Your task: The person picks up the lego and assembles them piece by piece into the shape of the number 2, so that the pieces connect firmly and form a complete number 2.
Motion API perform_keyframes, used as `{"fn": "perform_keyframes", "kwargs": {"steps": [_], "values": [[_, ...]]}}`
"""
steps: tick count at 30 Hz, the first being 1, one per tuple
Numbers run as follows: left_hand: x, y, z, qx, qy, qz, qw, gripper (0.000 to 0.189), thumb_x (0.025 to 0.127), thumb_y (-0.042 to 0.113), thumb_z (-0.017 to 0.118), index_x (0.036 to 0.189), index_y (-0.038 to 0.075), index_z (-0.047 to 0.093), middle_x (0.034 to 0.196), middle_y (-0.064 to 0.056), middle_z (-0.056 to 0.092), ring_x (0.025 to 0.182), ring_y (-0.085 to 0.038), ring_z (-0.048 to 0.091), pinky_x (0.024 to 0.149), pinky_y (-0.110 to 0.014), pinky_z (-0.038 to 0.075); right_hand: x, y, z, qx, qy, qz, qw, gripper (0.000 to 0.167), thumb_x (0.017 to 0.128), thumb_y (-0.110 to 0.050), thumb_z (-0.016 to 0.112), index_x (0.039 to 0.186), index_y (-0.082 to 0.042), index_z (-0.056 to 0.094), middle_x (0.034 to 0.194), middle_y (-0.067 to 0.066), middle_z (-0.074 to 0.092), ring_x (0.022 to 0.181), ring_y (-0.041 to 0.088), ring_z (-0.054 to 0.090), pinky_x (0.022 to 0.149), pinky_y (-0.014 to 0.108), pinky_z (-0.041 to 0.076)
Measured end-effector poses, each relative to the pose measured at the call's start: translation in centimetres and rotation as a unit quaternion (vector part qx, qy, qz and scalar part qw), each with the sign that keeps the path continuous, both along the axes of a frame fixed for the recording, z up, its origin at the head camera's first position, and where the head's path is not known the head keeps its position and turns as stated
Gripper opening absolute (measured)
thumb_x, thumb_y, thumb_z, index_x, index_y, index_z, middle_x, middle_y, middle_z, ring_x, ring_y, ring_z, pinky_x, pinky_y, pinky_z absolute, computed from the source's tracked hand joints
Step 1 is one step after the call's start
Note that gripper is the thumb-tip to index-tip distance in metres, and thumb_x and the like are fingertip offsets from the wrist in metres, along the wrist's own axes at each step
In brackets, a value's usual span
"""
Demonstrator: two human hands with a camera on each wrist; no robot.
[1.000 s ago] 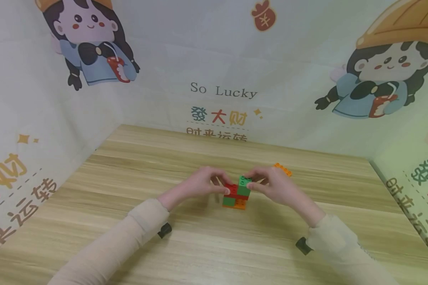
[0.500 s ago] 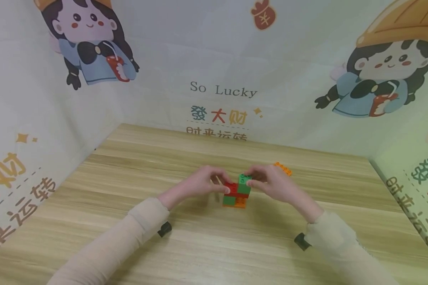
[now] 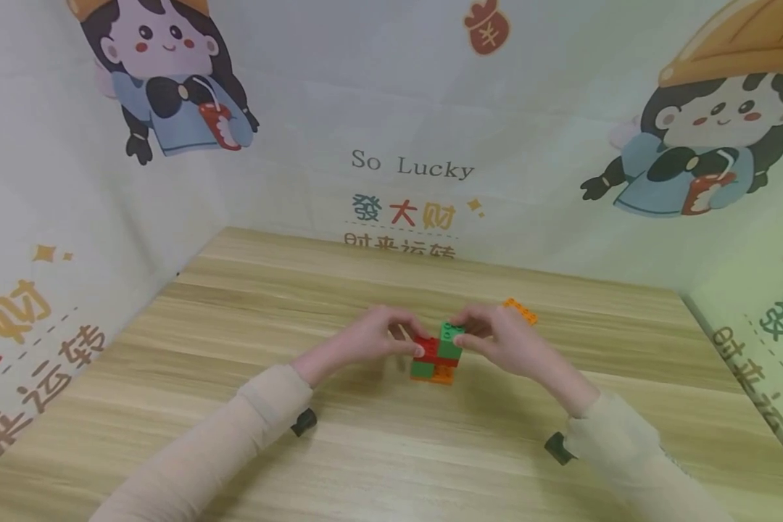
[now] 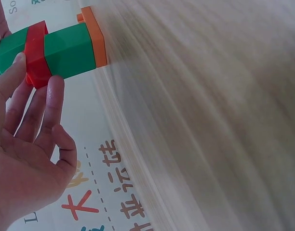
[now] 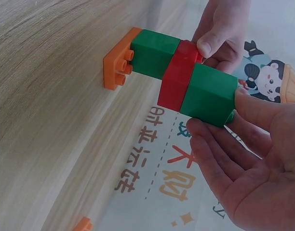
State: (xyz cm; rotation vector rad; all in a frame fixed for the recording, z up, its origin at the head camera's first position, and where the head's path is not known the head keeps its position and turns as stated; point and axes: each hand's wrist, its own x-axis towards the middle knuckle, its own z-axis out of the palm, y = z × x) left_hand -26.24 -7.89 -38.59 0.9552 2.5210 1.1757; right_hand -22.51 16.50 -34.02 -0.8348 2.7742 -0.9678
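A stepped stack of toy building bricks stands between the hands in the head view. At its base is a thin orange plate (image 3: 443, 373) with a few bare studs. One green block (image 3: 421, 370) sits on the plate's left part. Across that lies a flatter red brick (image 4: 36, 53), overhanging to the right. A second green block (image 5: 210, 94) is on the red brick's right end. My left hand (image 3: 381, 333) pinches the red brick at its left end, thumb in front. With thumb and fingers, my right hand (image 3: 505, 341) holds the upper green block.
Another orange studded plate (image 3: 520, 312) lies on the wooden table (image 3: 287, 290) behind my right hand. A printed cloth (image 3: 300, 109) hangs along the table's back and sides. A small black device shows under each wrist, the right one (image 3: 559, 448) nearer the front.
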Motion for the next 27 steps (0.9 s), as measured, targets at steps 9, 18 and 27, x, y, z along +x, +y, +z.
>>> {"fn": "perform_keyframes", "kwargs": {"steps": [9,18,27], "values": [[-0.08,0.08,0.03,0.009,0.002,-0.004,1.0000,0.024,0.085,0.014,0.077,0.109,0.010,0.072,0.112,-0.005,0.074,0.086,-0.010,0.067,0.079,-0.023,0.055,-0.15,0.21,0.10,-0.005,0.012,0.008,0.9999,0.022,0.093,-0.013,0.068,0.112,-0.003,0.069,0.106,0.010,0.074,0.094,0.020,0.071,0.083,0.034,0.060],[0.13,0.05,-0.07,0.011,-0.007,0.001,0.9999,0.025,0.085,0.015,0.077,0.109,0.012,0.073,0.113,-0.004,0.074,0.088,-0.012,0.068,0.080,-0.023,0.056,0.07,0.16,0.01,0.004,0.018,0.003,0.9998,0.025,0.093,-0.017,0.068,0.116,-0.006,0.069,0.109,0.008,0.074,0.097,0.021,0.070,0.083,0.034,0.059],[0.00,0.07,-0.15,0.008,-0.011,0.007,0.9999,0.025,0.085,0.016,0.077,0.110,0.012,0.073,0.114,-0.005,0.074,0.086,-0.010,0.068,0.079,-0.023,0.056,-0.07,0.36,-0.23,0.002,0.031,0.007,0.9995,0.025,0.093,-0.018,0.068,0.116,-0.008,0.069,0.110,0.007,0.075,0.098,0.021,0.071,0.079,0.031,0.059]]}}
